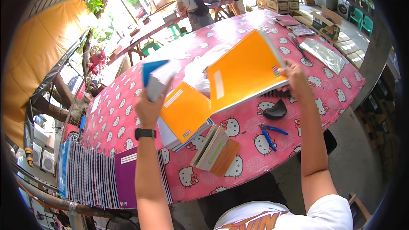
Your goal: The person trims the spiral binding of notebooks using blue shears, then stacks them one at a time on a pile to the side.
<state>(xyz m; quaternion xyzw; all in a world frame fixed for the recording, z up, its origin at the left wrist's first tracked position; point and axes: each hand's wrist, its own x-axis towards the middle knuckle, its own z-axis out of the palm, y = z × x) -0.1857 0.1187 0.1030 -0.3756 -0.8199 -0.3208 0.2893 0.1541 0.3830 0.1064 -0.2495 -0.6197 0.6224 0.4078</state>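
Left hand (pixel 149 110), arm raised, grips a blue-covered book stack (pixel 158 78); right hand (pixel 296 81) pinches a glossy orange notebook (pixel 243 70) above the pink patterned counter (pixel 332 89).

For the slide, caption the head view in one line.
Left hand lifts a blue-covered notebook and right hand an orange notebook over a pink cartoon-print table.
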